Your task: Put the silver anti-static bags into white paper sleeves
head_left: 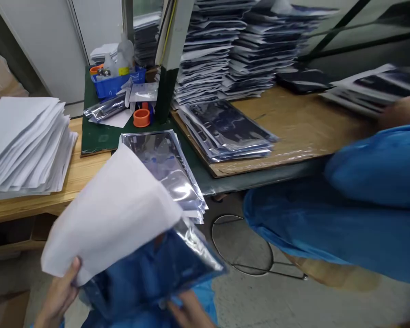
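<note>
While the left hand (58,296) pinches a corner of a limp white paper sheet (112,214), the right hand (191,310) sits well apart from it, fingers curled against the lower edge of a glossy metallic antistatic bag (150,273). The sheet and the bag are held together as one slightly blurred bundle, low in the view and in front of the person's blue sleeve (205,305). The sheet lies on top, its pale matte surface contrasting with the crinkled foil, which mirrors blue from the clothing.

Just beyond the bundle, a loose pile of flat silver bags (164,168) rests at the bench edge. To the left, a thick, ragged stack of white paper sheets (23,146) sits on a pale wooden table (44,200). A dark green mat (99,136) carries a blue plastic bin (114,86), translucent bottles (123,57) and an orange tape roll (141,117).

A neat pile of shiny bags (225,132) lies on a brown board (304,127), and tall, slumping stacks of bags (208,54) rise behind a black-and-white post (166,59). At right, a co-worker's arm in a blue sleeve (345,218) crosses the view, its hand (399,114) touching a fanned stack of bags (372,86). A round wire stool frame (242,246) stands on the concrete floor below.
</note>
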{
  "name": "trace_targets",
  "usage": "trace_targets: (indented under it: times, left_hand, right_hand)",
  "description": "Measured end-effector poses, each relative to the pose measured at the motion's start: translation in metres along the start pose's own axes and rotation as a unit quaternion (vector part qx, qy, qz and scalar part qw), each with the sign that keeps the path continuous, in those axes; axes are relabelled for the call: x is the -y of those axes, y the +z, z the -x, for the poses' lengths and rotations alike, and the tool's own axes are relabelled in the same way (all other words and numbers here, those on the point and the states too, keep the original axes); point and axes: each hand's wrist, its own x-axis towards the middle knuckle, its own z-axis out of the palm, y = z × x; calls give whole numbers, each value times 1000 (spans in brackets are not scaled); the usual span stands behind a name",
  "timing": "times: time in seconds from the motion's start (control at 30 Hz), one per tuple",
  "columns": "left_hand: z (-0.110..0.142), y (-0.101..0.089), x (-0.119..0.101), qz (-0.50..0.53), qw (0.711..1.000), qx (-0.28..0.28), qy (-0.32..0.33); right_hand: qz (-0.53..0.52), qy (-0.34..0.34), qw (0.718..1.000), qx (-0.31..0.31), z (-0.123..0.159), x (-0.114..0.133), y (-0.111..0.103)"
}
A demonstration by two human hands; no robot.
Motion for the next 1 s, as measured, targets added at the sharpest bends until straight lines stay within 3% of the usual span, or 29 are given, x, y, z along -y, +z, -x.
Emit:
trace_targets:
  times: [0.13,0.2,0.33,0.5,0.7,1.0]
  left_hand:
    - [-30,-59,16,-91,995,43,-6]
    - [-42,-70,23,-150,986,71,-4]
    - [-59,-56,35,-209,968,138,-37]
    - [-73,-30,51,-171,967,181,-48]
    - [-85,-21,85,-153,966,198,-59]
    - [-79,-17,103,-147,947,249,-140]
  right_hand:
    - [-117,35,975,-186,-28,2,-52]
    - [-202,41,958,-201,-42,8,-58]
    - [-240,68,955,-160,-63,11,-37]
    - [-215,72,940,-256,-70,-15,-15]
    - [-190,99,918,-335,-54,-45,-21]
    - [-271,151,903,-296,-51,-53,-21]
